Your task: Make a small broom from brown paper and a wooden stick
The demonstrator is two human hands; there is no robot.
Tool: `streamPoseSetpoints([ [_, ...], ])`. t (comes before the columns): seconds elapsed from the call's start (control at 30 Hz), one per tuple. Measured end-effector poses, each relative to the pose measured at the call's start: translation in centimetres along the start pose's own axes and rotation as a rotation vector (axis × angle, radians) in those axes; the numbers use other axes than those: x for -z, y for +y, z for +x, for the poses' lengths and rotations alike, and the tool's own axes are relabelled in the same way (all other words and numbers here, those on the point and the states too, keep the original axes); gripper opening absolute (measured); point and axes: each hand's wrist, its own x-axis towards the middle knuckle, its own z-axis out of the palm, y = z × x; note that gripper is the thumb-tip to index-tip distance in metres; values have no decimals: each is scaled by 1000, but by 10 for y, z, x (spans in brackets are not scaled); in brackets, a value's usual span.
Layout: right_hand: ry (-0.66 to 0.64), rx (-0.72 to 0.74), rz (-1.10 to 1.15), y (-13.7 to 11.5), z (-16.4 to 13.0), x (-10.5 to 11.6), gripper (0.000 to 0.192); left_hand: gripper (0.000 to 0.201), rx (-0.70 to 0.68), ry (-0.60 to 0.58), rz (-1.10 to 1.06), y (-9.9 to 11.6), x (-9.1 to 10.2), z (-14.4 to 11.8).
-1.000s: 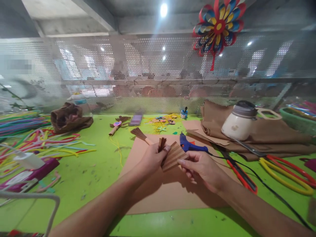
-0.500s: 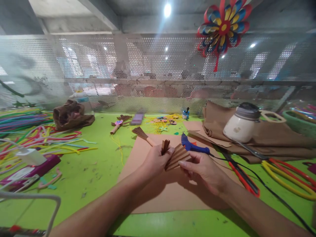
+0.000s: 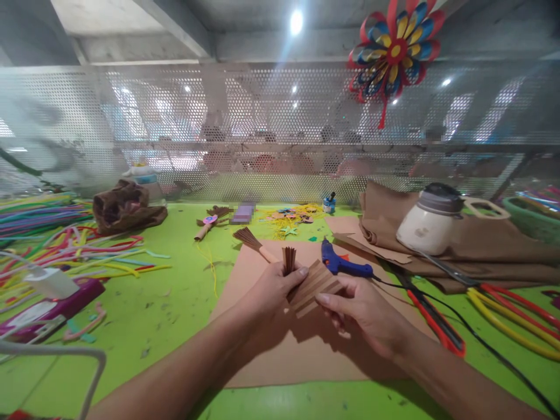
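A white jar (image 3: 431, 221) with a grey lid lies tilted on folded brown fabric (image 3: 481, 251) at the far right of the green surface (image 3: 175, 303); its contents cannot be seen. A small blue-capped bottle (image 3: 328, 202) stands near the perforated metal screen (image 3: 219, 128), and a green basket (image 3: 531, 217) at the right edge holds coloured strips. I hold a pleated brown paper strip (image 3: 312, 286) between both hands, above a flat tan sheet (image 3: 280, 338). My left hand (image 3: 269, 291) is closed on the gathered end, thumb and fingers (image 3: 301, 272) pinching the folds so that a short tuft stands upright above them. My right hand (image 3: 363, 309) is closed on the fanned end, thumb on top and fingers beneath. The paper is matte, stiff, with sharp parallel ridges spreading toward the right hand. A blue glue gun (image 3: 341, 263) lies just beyond, its black cord trailing right. Glossy coloured tubes (image 3: 65, 245) lie at the left.
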Motion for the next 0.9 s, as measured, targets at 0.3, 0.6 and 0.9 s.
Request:
streamPoseSetpoints([
  [0.3,42,-21,57,0,2,2,24,33,16,-185,-218,8,-8,-7],
  [0.6,78,10,77,1,8,6,29,30,-25,-191,-83,9,-8,-10],
  [0.9,87,-51,63,1,8,7,28,27,-28,-94,-167,2,-16,-7],
])
